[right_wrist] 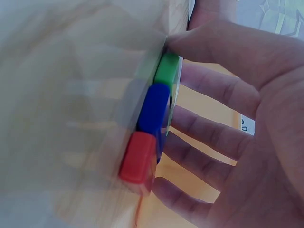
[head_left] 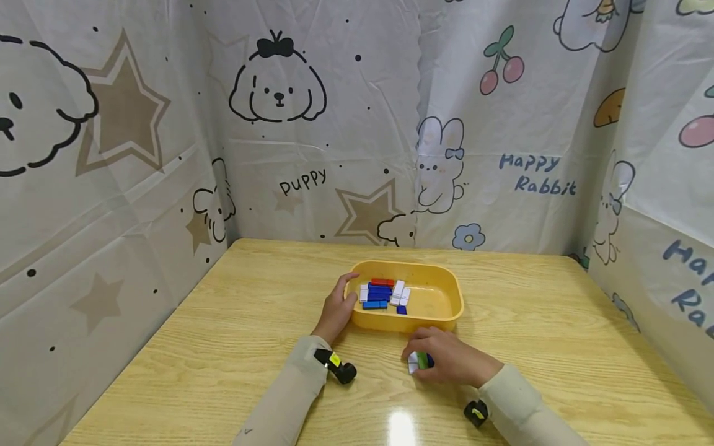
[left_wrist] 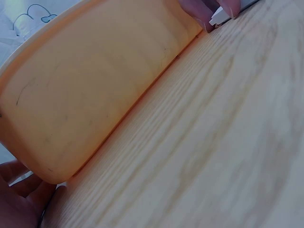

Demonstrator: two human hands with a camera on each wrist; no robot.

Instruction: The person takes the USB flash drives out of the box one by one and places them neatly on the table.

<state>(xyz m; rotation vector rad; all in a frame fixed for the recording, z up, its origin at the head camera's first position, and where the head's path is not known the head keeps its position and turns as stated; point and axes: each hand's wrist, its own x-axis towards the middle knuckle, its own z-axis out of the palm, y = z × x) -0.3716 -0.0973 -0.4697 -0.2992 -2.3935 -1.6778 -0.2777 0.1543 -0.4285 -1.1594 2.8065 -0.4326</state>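
Cartoon-print curtain w/ puppies, stars & rabbits round a pale wood-grain desk (head_left: 234, 322); two hands at a tray.

L to R: left hand (head_left: 336, 310) at the near-left corner of the shallow yellow plastic tray (head_left: 446, 313), thumb hooked over the rim, fingers curled vs. the outer wall, so it grips the tray. Inside the tray, left half: small rectangular blocks (head_left: 382, 292), red, blue & white, lying loose. Just in front of the tray, right hand (head_left: 449, 359) rests on the desk, fingers curled round a short stack of joined blocks (right_wrist: 151, 124), green, blue, red w/ a white one beside; wrist view shows them pinched btw. thumb & fingertips, blurred. Beige sleeves on both arms.
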